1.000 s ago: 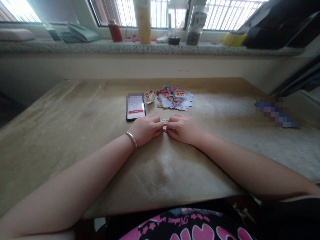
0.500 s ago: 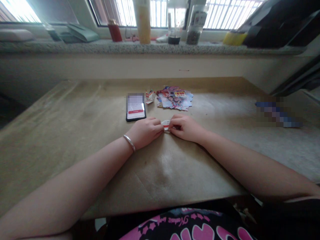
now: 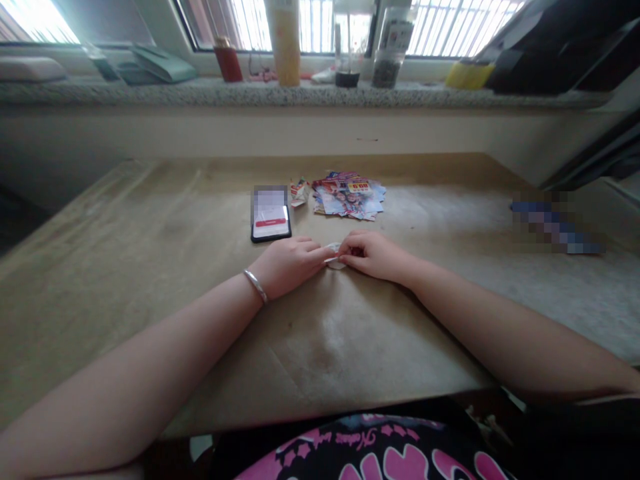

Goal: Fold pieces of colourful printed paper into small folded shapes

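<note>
As the bare left hand [image 3: 295, 268] and bare right hand [image 3: 379, 257] pinch a small rounded white paper [image 3: 336, 265], uneven pulling could tear it.

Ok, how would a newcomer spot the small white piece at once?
On the brown table, find the phone and the pile of colourful cards. Nearer the camera, the small white piece is between the left hand and right hand. Unlike those neighbours, it is mostly white and touched by both hands.
</note>
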